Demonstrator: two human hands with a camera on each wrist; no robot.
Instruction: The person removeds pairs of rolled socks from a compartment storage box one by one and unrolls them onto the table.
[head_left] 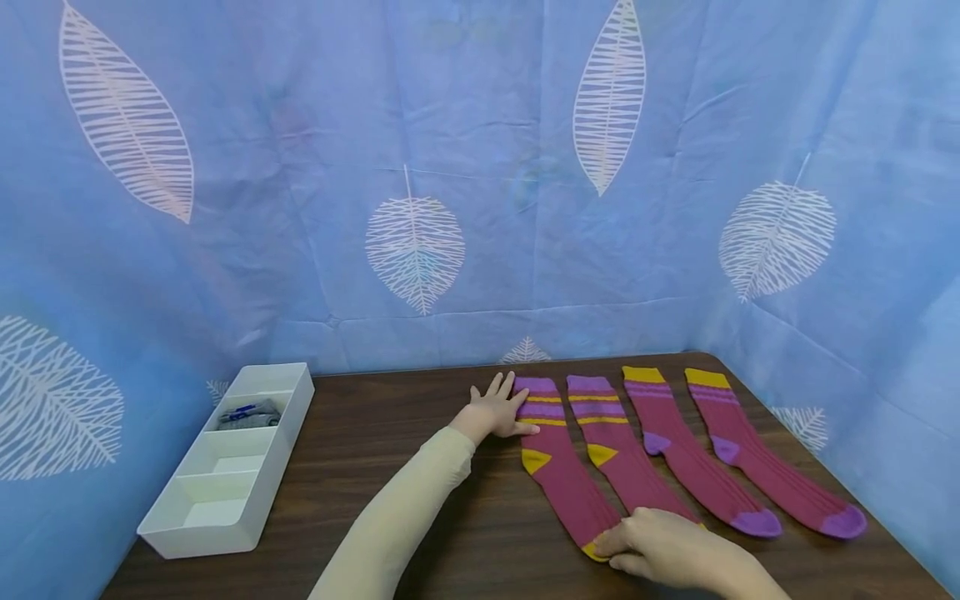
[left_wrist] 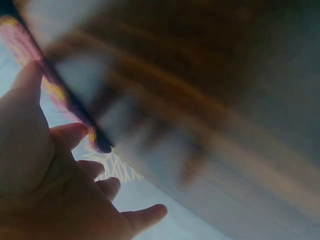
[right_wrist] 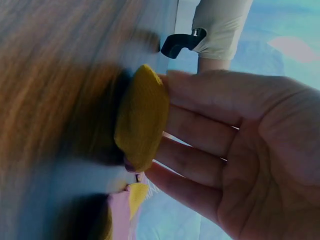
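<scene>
Landmark: white divided tray (head_left: 274, 467) on the table (head_left: 360, 433). Of four socks right of the tray, the striped maroon sock (head_left: 562, 479) lies nearest it, well apart; second striped sock (head_left: 630, 467) next, two yellow-cuffed socks (head_left: 708, 482) farthest from the tray.

Left hand (head_left: 495, 412): grip wide, fingers spread at the cuff (head_left: 538, 384), tray side. Right hand (head_left: 660, 546): grip loose, nearly straight fingertips against the yellow toe (right_wrist: 142, 120), apparently not curled round it.

Step, as judged: straightening the first sock. Best to steady the cuff lightly and ease the toe outward, removing slack without stretching the knit. Risk: the right palm, covering part of the second sock's toe, could drag it.
</scene>
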